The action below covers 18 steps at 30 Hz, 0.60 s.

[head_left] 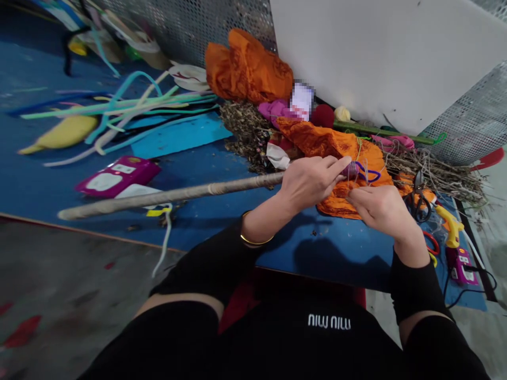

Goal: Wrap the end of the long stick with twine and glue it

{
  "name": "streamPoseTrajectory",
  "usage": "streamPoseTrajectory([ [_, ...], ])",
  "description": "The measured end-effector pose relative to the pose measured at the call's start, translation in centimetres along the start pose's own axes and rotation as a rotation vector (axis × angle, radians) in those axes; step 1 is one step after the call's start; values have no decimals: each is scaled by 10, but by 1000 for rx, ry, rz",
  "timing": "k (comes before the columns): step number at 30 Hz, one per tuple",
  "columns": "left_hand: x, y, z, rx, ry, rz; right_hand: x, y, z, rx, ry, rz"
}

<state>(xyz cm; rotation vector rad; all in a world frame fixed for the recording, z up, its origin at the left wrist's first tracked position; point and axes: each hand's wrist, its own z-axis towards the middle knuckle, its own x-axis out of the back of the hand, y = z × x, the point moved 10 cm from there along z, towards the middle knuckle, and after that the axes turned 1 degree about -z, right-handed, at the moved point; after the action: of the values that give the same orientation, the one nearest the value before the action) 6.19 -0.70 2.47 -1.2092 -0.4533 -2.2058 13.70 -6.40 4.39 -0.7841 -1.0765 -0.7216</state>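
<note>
My left hand (311, 182) is closed round the right end of a long wrapped stick (170, 196), which slants down to the left over the blue table. Purple thread (350, 169) is wound at that end, just past my left fingertips, and a loop of blue-purple pipe cleaner (369, 173) sticks out beside it. My right hand (376, 206) is pinched close to the wound end; fine strands rise near its fingertips, but what lies between them is too small to make out. Under both hands is crumpled orange cloth (336, 142).
Dried twigs (439, 171), black-handled scissors (419, 198) and a yellow glue gun (451, 224) lie to the right. Pipe cleaners (119, 108), a yellow gourd-shaped object (65, 133) and a magenta box (119, 177) are at the left. A white board (380, 58) stands behind.
</note>
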Motion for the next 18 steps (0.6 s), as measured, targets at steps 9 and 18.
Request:
streamPoseTrajectory([
  [9, 10, -25, 3, 187, -16, -46, 47, 20, -24, -197, 147, -72],
  [18, 6, -39, 0, 260, 12, -151, 132, 72, -95, -724, 736, -526],
])
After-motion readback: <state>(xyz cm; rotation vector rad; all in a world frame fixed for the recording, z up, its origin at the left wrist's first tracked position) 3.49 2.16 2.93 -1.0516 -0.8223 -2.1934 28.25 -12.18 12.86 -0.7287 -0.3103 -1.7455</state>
